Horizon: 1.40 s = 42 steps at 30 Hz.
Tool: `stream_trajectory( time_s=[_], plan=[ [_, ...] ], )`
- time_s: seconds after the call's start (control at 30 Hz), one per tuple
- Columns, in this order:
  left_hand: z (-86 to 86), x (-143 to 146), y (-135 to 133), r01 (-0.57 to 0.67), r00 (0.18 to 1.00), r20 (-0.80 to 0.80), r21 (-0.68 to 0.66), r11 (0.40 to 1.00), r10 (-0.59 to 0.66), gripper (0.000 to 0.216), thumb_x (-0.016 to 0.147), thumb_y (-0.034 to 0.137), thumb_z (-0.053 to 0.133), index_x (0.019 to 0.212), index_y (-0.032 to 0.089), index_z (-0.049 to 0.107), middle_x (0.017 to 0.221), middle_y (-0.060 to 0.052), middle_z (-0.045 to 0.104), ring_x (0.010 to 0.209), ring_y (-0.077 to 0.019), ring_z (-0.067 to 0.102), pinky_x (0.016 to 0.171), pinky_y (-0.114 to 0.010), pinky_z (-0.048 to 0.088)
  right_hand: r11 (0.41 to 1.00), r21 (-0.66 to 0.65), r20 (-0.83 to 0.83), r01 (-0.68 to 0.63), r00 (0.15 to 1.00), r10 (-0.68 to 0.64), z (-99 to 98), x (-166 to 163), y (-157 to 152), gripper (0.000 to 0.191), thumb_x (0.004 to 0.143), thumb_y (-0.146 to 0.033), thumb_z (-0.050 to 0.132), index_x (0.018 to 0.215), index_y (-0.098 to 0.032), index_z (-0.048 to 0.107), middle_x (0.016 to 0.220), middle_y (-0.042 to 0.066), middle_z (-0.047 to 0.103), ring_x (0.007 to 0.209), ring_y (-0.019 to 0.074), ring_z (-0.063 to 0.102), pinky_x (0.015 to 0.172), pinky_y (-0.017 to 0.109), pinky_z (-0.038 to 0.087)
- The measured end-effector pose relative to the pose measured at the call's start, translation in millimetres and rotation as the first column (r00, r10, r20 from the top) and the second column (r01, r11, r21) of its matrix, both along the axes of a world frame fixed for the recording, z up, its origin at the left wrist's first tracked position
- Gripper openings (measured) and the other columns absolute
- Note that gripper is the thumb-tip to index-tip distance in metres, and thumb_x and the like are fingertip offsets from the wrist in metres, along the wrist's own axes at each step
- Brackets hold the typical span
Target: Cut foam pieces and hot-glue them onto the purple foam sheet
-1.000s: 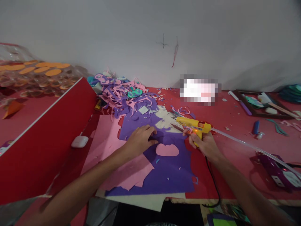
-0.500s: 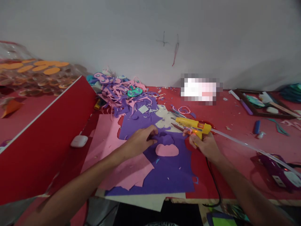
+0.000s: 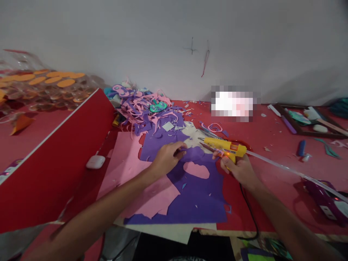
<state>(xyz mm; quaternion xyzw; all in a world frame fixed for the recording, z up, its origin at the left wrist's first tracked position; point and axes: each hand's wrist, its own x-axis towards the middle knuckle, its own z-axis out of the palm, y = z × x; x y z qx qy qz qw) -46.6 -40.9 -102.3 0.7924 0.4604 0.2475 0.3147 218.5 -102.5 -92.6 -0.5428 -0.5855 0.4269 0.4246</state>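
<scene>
My left hand [image 3: 169, 157] has its fingertips closed on the edge of a purple foam cutout [image 3: 198, 154] with a wavy outline. My right hand [image 3: 240, 170] is wrapped round the handle of a yellow hot glue gun [image 3: 221, 144], whose nozzle points left, just above the cutout. A long clear glue stick [image 3: 282, 168] runs out of its back. Under the nozzle, a dark pointed thing [image 3: 207, 146] sticks out; its kind is unclear. Between my hands, a pink foam cutout [image 3: 196, 170] lies on a purple foam sheet [image 3: 201, 203].
Pink foam sheet [image 3: 152, 195] lies left of the purple one. Foam scraps [image 3: 146, 108] are heaped against the wall. A red panel [image 3: 59, 152] stands at the left, near a white case [image 3: 95, 162]. At the right are a dark tray [image 3: 292, 125] and a purple device [image 3: 323, 203].
My left hand has lifted the purple cutout slightly away from the pink one, towards the glue gun nozzle. The pink cutout has turned a little. The whole view has shifted slightly.
</scene>
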Motion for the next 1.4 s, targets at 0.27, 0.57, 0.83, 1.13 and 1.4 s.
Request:
stream_trajectory(
  time_s=[0.27, 0.57, 0.83, 1.13, 1.4],
  plan=[
    [-4.3, -20, 12, 0.097, 0.993, -0.071, -0.009, 0.995, -0.098, 0.046, 0.084, 0.033, 0.075, 0.127, 0.023, 0.064, 0.102, -0.004, 0.071, 0.076, -0.0154, 0.061, 0.072, -0.028, 0.048, 0.999, 0.038, 0.251, 0.003, 0.968, -0.013, -0.1, 1, -5, 0.03, 0.085, -0.051, 0.062, 0.084, -0.023, 0.075, 0.066, 0.004, 0.069, 0.059, 0.0209, 0.061, 0.056, 0.032, 0.049],
    [-1.9, -23, 13, 0.099, 0.995, -0.015, -0.077, 0.992, -0.101, 0.034, 0.091, 0.026, 0.061, 0.125, 0.022, 0.065, 0.096, -0.003, 0.072, 0.069, -0.0121, 0.057, 0.065, -0.025, 0.043, 0.981, 0.132, 0.405, -0.143, 0.911, 0.078, -11.2, -8, -5, 0.026, 0.087, -0.05, 0.067, 0.077, -0.026, 0.066, 0.077, 0.005, 0.07, 0.071, 0.0241, 0.063, 0.068, 0.035, 0.049],
    [-2.9, -18, 10, 0.052, 0.998, -0.016, -0.06, 0.997, -0.053, 0.032, 0.088, 0.016, 0.061, 0.119, 0.021, 0.067, 0.088, -0.001, 0.073, 0.067, -0.0128, 0.057, 0.065, -0.026, 0.04, 0.944, 0.184, 0.454, -0.273, 0.876, 0.165, -15.8, -11, -5, 0.032, 0.094, -0.049, 0.062, 0.074, -0.025, 0.059, 0.075, 0.004, 0.063, 0.071, 0.0217, 0.057, 0.068, 0.034, 0.043],
    [-5.5, -15, 5, 0.041, 0.998, -0.047, 0.01, 0.999, -0.041, 0.032, 0.092, 0.014, 0.06, 0.123, 0.021, 0.064, 0.092, -0.002, 0.074, 0.077, -0.0158, 0.063, 0.071, -0.027, 0.042, 0.896, 0.262, 0.542, -0.359, 0.823, 0.171, -19.2, -12, -4, 0.033, 0.1, -0.052, 0.057, 0.083, -0.023, 0.059, 0.078, 0.003, 0.064, 0.074, 0.0205, 0.06, 0.067, 0.033, 0.043],
    [-7.4, -14, 4, 0.055, 0.998, -0.04, 0.057, 0.997, -0.053, 0.032, 0.093, 0.012, 0.057, 0.124, 0.02, 0.063, 0.092, -0.002, 0.073, 0.08, -0.0169, 0.063, 0.073, -0.029, 0.041, 0.888, 0.291, 0.594, -0.357, 0.795, 0.125, -14.9, -17, -4, 0.037, 0.101, -0.052, 0.054, 0.08, -0.022, 0.057, 0.076, 0.002, 0.062, 0.07, 0.0189, 0.058, 0.064, 0.031, 0.041]
  ],
)
